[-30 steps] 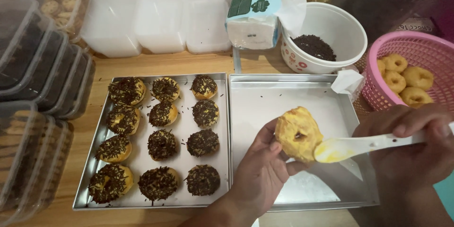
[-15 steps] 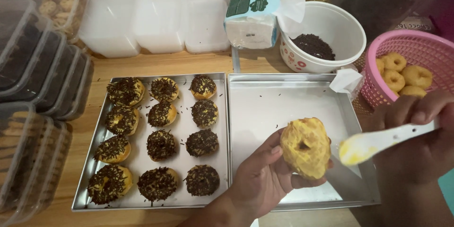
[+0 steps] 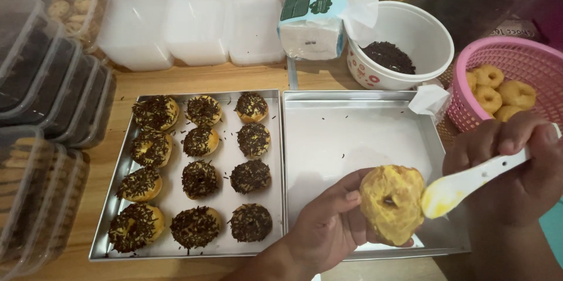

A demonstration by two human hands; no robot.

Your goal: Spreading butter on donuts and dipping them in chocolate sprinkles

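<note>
At the lower centre of the frame, the left hand [image 3: 328,231] is gripping a round yellow-coated doughnut [image 3: 392,203], its fingers curled around the left edge, over the bare square metal tray [image 3: 346,134]. At the lower right, the right hand [image 3: 516,169] is closing its fingers around a white plastic spreader [image 3: 469,182] whose yellow-smeared tip is touching the doughnut's right side. A second metal tray [image 3: 114,190] at the left is carrying chocolate-sprinkled doughnuts [image 3: 199,178]. A white bowl of chocolate sprinkles [image 3: 388,56] and a pink plastic basket of plain doughnuts [image 3: 498,90] are sitting at the upper right.
</note>
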